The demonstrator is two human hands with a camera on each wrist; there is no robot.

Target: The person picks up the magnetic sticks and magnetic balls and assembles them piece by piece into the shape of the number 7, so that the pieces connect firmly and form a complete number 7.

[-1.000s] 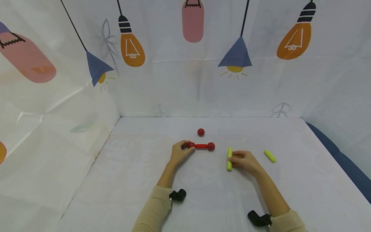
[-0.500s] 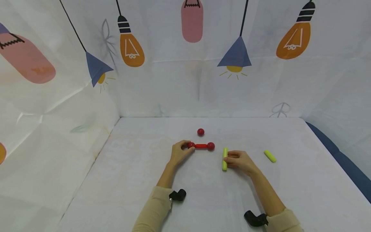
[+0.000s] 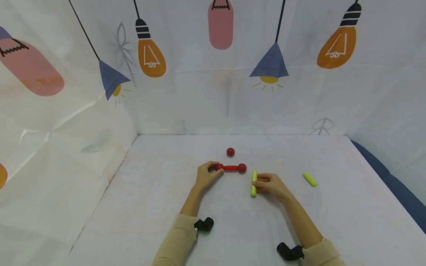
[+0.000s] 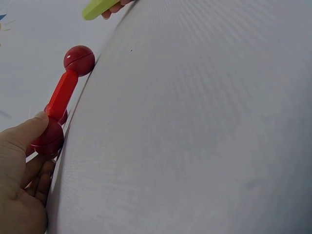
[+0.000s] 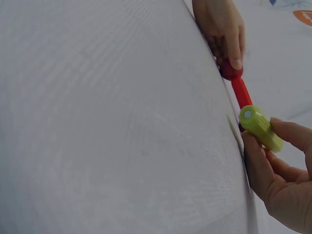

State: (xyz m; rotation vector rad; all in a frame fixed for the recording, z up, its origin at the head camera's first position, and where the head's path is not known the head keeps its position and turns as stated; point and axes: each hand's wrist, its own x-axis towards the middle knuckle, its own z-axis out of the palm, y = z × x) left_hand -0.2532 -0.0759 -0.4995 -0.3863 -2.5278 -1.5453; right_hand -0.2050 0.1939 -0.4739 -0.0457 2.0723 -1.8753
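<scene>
My left hand (image 3: 205,176) pinches the red ball (image 4: 49,138) at the left end of a short red bar (image 3: 231,168). A second red ball (image 3: 242,168) is joined to the bar's right end, so the piece looks like a dumbbell lying on the table. To the right, my right hand (image 3: 273,185) holds a yellow-green stick (image 3: 254,184) between thumb and fingers, pointing away from me and apart from the dumbbell shape. A pale round disc shows in the stick's near end (image 5: 247,114) in the right wrist view.
Behind the dumbbell shape lies a loose red ball (image 3: 230,152). Another yellow-green stick (image 3: 310,179) rests to the right of my right hand. The white table (image 3: 149,184) meets lamp-printed cloth (image 3: 199,103) at the back and left.
My right hand has moved left with the yellow-green stick, closer to the dumbbell shape. The left hand and the red pieces have stayed in place.
</scene>
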